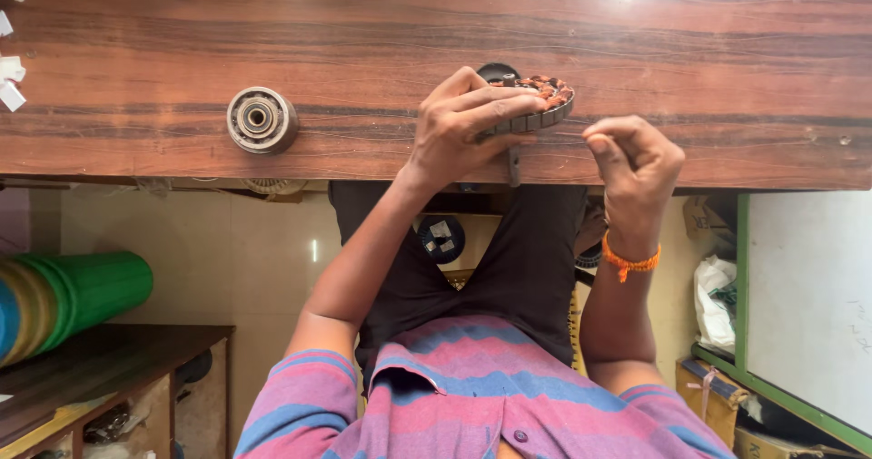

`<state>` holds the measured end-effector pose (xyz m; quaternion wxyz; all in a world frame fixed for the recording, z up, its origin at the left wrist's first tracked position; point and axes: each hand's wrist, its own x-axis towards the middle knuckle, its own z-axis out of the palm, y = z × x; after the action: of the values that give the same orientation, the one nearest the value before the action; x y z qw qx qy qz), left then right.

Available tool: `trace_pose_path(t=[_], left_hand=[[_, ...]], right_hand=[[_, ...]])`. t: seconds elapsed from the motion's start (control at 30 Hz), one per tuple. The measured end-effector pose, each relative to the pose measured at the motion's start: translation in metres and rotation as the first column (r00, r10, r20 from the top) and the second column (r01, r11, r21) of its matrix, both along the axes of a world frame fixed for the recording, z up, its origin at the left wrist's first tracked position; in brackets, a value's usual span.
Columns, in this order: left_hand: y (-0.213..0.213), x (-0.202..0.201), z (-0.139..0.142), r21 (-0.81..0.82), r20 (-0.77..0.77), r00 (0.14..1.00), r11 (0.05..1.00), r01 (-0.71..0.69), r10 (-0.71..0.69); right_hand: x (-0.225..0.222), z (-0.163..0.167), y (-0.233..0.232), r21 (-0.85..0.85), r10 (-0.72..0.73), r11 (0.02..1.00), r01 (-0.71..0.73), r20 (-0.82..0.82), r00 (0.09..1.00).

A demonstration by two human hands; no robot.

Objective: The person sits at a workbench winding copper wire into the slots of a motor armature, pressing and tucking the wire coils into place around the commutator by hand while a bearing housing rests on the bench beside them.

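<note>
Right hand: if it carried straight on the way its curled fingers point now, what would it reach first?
The right hand points left along the wooden table, so it would probably meet the round copper-wound stator held by the left hand first. Depth is unclear.

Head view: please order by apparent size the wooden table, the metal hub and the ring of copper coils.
1. wooden table
2. ring of copper coils, partly covered by the left hand
3. metal hub, looks close in size; ranking unsure.

We get one head view, looking steeply down, close over the wooden table (363,23) edge and our lap.
</note>
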<state>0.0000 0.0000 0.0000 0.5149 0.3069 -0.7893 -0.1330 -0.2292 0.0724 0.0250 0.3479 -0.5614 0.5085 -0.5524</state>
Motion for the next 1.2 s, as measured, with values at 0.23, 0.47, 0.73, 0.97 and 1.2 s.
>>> trace_pose_path(t=[0.23,0.47,0.73,0.97,1.2], left_hand=[[0.005,0.000,-0.009,0.186,-0.016,0.997,0.980,-0.070,0.074],[0.015,-0.005,0.003,0.145,-0.091,0.994,0.989,-0.037,0.051],[0.010,0.008,0.023,0.315,0.007,0.997,0.946,-0.073,0.075],[-0.027,-0.002,0.034,0.656,-0.175,0.976,0.724,0.213,-0.128],[-0.043,0.030,0.015,0.432,-0.228,0.902,0.792,0.432,-0.368]], right_hand=[[0.017,0.003,-0.045,-0.106,0.109,0.987,-0.122,-0.124,0.986],[0.020,0.018,-0.070,-0.221,0.093,0.955,-0.198,-0.408,0.908],[0.030,0.017,-0.103,-0.193,0.175,0.936,-0.294,-0.469,0.866],[0.030,0.016,-0.095,-0.247,0.063,0.951,-0.187,-0.437,0.897],[0.048,0.008,-0.028,-0.164,0.069,0.979,-0.117,-0.275,0.959]])
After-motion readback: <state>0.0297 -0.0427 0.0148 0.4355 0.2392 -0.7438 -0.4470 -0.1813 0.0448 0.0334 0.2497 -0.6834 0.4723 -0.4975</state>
